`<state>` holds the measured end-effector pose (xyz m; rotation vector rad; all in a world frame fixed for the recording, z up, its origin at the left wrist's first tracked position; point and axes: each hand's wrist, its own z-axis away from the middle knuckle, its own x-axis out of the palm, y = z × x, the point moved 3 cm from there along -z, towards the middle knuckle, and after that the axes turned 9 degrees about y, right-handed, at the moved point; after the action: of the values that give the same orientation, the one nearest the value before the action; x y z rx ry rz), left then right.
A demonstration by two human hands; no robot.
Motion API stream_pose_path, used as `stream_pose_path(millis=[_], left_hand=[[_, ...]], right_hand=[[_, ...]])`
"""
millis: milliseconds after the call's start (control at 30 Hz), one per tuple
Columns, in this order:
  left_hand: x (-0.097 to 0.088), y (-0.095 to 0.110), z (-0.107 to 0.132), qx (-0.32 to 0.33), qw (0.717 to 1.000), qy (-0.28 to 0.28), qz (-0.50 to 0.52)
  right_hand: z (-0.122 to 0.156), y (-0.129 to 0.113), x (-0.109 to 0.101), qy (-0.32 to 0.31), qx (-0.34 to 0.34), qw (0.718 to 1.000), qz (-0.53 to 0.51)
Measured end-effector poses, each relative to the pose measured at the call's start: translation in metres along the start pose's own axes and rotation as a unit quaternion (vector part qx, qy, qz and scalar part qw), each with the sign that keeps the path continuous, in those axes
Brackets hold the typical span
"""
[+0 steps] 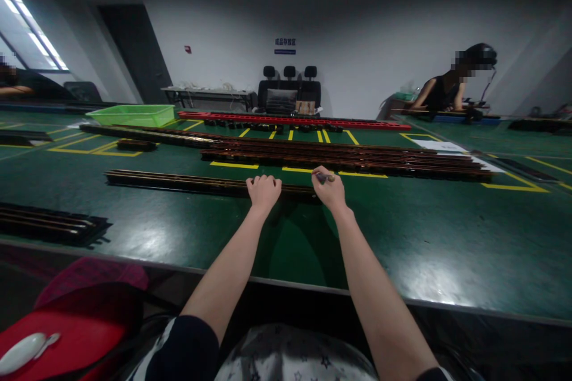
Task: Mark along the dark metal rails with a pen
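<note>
A long, narrow dark strip with shiny copper-coloured lines [179, 181] lies crosswise on the green table in front of me. My left hand [264, 191] grips it from above near its right part, fingers bent over it. At the strip's right end is my right hand [329, 189], closed around a small pen-like tool [326, 177] with a brassy end. The tool's exact kind is too small to make out. Just beyond both hands lies a bundle of similar long strips [357, 158].
More dark strips [44, 223] lie at the table's front left edge. Farther back are a light green bin [131, 114], a red rail [295, 121] and white papers [447, 147]. One person [447, 86] sits at the right, another at the far left. A red seat [89, 327] stands below.
</note>
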<state>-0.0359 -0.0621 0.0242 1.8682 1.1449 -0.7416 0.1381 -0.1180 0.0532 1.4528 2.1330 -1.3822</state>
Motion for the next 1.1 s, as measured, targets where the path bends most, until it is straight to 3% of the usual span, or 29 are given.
stream_pose_path(millis=[100,367,633,867,1100], left_hand=[[0.002,0.0,-0.001,0.013,1.0,0.001,-0.027],[0.006,-0.001,0.0,0.039,0.998,0.033,-0.044],[0.004,0.0,0.002,0.07,0.997,0.027,-0.012],[0.006,0.012,0.004,0.188,0.979,-0.035,0.075],[0.002,0.006,0.002,0.19,0.978,-0.076,0.051]], right_hand=[[0.005,-0.004,0.013,-0.047,-0.041,0.998,-0.016],[0.019,-0.026,0.037,-0.112,-0.152,0.974,0.128],[0.014,-0.016,0.036,-0.128,-0.106,0.981,0.099],[0.007,-0.004,0.022,-0.112,-0.081,0.975,0.176],[0.004,0.016,0.013,-0.098,-0.019,0.97,0.221]])
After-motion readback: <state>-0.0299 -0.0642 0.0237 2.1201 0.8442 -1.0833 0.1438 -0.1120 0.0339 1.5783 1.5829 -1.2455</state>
